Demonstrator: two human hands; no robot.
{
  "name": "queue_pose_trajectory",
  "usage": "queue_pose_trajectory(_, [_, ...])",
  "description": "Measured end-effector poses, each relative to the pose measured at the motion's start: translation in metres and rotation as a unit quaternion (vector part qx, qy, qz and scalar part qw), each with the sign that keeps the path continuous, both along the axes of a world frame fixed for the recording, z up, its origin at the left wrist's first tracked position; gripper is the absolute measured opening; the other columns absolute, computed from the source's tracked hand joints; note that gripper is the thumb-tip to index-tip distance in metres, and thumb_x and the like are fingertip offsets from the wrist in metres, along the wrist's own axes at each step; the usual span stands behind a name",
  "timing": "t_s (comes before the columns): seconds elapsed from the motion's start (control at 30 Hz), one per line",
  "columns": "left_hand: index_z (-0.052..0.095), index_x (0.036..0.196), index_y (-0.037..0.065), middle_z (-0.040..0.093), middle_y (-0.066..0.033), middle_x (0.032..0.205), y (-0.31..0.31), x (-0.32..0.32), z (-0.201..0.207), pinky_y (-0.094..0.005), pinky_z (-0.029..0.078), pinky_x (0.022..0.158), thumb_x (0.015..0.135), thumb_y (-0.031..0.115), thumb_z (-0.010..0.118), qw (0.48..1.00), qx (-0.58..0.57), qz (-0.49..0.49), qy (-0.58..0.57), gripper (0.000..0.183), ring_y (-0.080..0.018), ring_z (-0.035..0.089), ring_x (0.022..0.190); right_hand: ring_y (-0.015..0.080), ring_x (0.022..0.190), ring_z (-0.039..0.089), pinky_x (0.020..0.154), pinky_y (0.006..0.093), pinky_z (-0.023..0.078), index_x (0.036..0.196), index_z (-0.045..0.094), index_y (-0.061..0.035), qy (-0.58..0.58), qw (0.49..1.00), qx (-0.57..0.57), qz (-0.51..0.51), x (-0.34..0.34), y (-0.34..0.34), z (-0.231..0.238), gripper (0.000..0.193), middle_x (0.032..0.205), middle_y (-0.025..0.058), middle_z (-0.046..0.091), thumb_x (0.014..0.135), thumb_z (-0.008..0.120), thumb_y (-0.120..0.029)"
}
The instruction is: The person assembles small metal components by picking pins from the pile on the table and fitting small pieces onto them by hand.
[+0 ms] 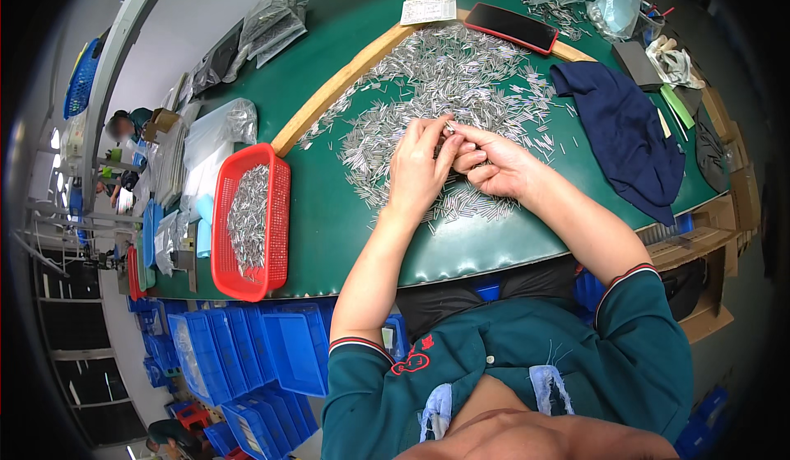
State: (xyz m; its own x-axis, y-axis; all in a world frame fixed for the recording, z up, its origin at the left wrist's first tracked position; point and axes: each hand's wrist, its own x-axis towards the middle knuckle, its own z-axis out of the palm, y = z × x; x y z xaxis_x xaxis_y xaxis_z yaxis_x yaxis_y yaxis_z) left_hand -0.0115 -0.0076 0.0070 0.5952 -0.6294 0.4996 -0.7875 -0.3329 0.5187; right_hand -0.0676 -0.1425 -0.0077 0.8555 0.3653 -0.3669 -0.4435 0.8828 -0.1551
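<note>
A wide heap of short, slim silver metal pins (461,65) is spread over the green table (346,267). Above its near part, my left hand (418,164) and my right hand (498,164) meet at the fingertips. The left thumb and fingers pinch a small metal pin, of which only a glint shows between the fingertips. The right hand is closed, its thumb and forefinger pressed together at the same spot and its other fingers curled in. Whether more pins lie inside the right fingers is hidden.
Left of the heap stands a red plastic basket (286,213) holding more pins. Wooden strips (350,77) border the far side, with a phone (512,29) and a paper slip (428,11) on them. Dark blue cloth (617,131) lies at right. Blue bins (296,349) stand below the table's left edge.
</note>
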Motion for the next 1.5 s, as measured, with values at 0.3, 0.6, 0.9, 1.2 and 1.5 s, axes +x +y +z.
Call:
queue_pose_trajectory(0.3, [0.059,0.099,0.007,0.055,-0.0064,0.083,-0.002,-0.002,0.003,-0.0328,0.042,0.068,0.069,0.011,0.064,0.993,-0.024,-0.025,-0.109,0.030,-0.0218,0.054,0.077,0.0028,0.048,0.038,0.029,0.0113,0.020,0.085,0.046,-0.0087,-0.003,0.993,-0.113,-0.033,0.000,0.000,0.001,0.017,0.065,-0.0011,0.043,0.087,0.043,-0.025])
queue_pose_trajectory(0.6, [0.054,0.107,0.006,0.057,-0.0077,0.091,0.011,0.011,0.015,-0.0354,0.036,0.078,0.071,0.019,0.064,0.993,-0.065,-0.019,-0.100,0.040,-0.0230,0.053,0.087,0.0021,0.047,0.033,0.030,0.0128,0.019,0.088,0.046,-0.0062,-0.038,0.997,-0.052,-0.042,0.002,-0.008,0.008,0.016,0.069,-0.0022,0.042,0.082,0.047,-0.021])
queue_pose_trajectory(0.9, [0.052,0.111,0.005,0.049,-0.0107,0.104,0.033,0.020,0.009,-0.0559,0.016,0.097,0.060,0.039,0.071,0.967,0.253,0.020,-0.010,0.064,-0.0254,0.042,0.107,0.0015,0.045,0.030,0.029,0.0128,0.018,0.083,0.049,-0.0062,-0.113,0.982,-0.113,-0.106,-0.004,-0.007,0.028,0.021,0.066,-0.0032,0.038,0.085,0.045,-0.026])
queue_pose_trajectory(1.2, [0.063,0.086,0.012,0.055,-0.0012,0.085,0.016,0.028,-0.009,-0.0515,0.024,0.095,0.073,0.020,0.062,0.976,0.174,0.050,-0.118,0.016,-0.0199,0.051,0.090,0.0001,0.045,0.029,0.030,0.0119,0.017,0.080,0.051,-0.0070,-0.091,0.983,-0.128,-0.090,-0.003,-0.004,0.022,0.025,0.062,-0.0051,0.036,0.086,0.051,-0.032])
queue_pose_trajectory(1.5, [0.062,0.086,0.008,0.061,-0.0049,0.083,0.011,0.021,0.001,-0.0374,0.037,0.084,0.075,0.015,0.062,0.986,-0.091,-0.029,0.137,0.013,-0.0224,0.056,0.080,-0.0016,0.044,0.025,0.035,0.0144,0.014,0.084,0.052,-0.0069,-0.118,0.929,-0.346,-0.057,-0.004,0.002,0.013,0.017,0.059,-0.0097,0.033,0.084,0.056,-0.024])
